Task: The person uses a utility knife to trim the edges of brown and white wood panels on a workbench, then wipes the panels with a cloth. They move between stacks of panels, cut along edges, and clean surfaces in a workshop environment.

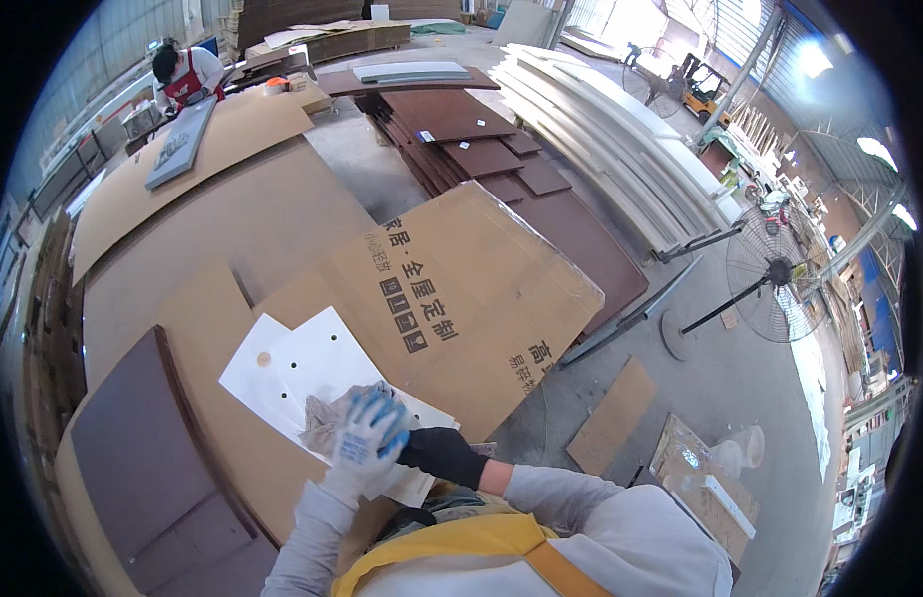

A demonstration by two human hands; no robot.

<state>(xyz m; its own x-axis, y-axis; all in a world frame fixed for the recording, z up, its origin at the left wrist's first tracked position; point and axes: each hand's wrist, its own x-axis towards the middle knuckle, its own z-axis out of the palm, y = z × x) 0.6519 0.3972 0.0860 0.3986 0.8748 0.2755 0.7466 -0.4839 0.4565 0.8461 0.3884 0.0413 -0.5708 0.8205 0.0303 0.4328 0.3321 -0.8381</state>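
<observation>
My left hand (364,440), in a white glove with blue fingers, presses a crumpled grey rag (319,422) against a white panel (312,339). It is slightly blurred. Meeting it from the right is my right hand (439,454) in a black glove, low over the panel's near edge. The fingertips of that hand are hidden, so whether they grip anything cannot be told. Several dark round holes and one pale tan disc mark the white panel, which seems to overlap another white piece. Beneath lies a printed cardboard sheet (491,298).
Dark brown panels (148,440) lie at left; more brown boards (498,164) are stacked beyond the cardboard. Long white panels (603,134) stand behind. A pedestal fan (778,272) is on the right floor. Another person (189,78) works at far left over a grey panel (181,145).
</observation>
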